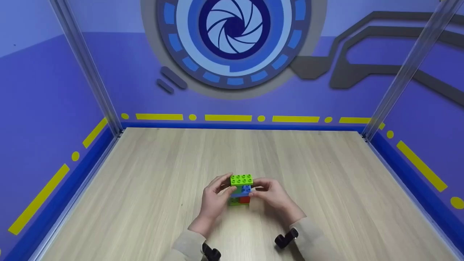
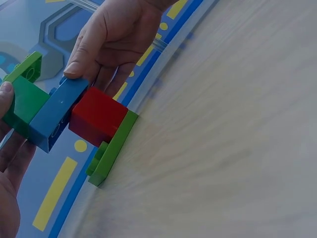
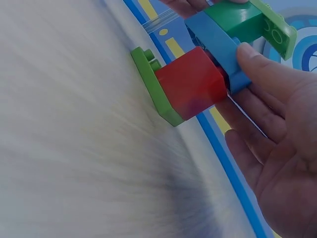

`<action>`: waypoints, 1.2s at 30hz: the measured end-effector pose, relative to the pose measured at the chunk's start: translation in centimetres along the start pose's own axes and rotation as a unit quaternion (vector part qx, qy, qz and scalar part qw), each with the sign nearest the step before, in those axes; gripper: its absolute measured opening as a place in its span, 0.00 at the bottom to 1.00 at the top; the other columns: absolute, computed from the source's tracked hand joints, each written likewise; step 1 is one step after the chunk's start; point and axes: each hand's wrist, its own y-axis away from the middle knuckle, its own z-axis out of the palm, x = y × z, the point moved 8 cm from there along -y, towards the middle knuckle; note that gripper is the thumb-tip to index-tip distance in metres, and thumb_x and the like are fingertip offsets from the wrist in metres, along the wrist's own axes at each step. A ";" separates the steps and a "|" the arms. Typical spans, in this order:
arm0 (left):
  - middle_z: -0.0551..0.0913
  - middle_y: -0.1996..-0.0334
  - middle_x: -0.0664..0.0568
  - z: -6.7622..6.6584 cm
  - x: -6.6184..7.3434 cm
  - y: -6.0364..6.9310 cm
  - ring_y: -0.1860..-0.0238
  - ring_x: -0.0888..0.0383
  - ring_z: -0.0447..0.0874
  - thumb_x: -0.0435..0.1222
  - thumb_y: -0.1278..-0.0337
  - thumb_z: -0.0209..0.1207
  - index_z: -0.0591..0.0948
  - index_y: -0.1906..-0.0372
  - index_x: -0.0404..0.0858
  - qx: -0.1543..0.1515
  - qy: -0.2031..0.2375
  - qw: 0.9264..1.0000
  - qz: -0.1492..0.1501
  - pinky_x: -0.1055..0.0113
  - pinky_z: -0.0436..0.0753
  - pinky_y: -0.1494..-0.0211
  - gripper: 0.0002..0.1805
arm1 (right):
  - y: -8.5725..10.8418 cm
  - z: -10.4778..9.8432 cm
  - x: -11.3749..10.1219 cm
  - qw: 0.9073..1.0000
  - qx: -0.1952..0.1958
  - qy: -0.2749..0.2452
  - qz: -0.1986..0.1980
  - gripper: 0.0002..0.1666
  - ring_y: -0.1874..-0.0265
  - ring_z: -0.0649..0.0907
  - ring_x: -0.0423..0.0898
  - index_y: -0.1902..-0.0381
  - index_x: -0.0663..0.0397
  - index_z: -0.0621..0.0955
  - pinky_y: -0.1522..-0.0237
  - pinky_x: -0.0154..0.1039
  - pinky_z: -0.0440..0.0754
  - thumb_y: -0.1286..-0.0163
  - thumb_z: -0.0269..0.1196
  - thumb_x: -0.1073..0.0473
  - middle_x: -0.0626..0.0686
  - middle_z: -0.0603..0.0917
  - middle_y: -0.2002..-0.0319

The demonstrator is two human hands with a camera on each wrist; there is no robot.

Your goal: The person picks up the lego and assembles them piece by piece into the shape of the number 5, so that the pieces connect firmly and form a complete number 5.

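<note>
A stack of toy building bricks stands upright on the table between both hands. From the bottom it has a light green plate (image 2: 116,148), a red block (image 3: 190,84), a blue brick (image 2: 57,111), a darker green block (image 2: 30,101) and a light green studded plate (image 1: 241,179) on top. With thumb and fingers my left hand (image 1: 214,197) pinches the darker green block. My right hand (image 1: 277,195) holds the right end of the blue brick, thumb on its near side. The blue brick overhangs the red block to the left; whether they are pressed fully together I cannot tell.
The pale wood table (image 1: 156,166) spreads around the stack. Blue-purple panels (image 1: 119,76) with yellow dashes enclose its back and sides, with metal posts (image 1: 88,69) at the far corners. A black wrist device (image 1: 286,238) sits on the right sleeve.
</note>
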 end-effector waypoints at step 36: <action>0.86 0.44 0.44 0.6 -3.0 0.3 0.39 0.45 0.84 0.35 0.41 0.72 0.81 0.41 0.40 -0.069 -0.052 0.991 -0.101 0.50 0.84 0.32 0.23 | 0.2 0.5 -0.9 0.994 -0.005 0.093 -0.059 0.17 0.42 0.84 0.57 0.46 0.57 0.86 0.32 0.61 0.80 0.31 0.71 0.57 0.57 0.89 0.48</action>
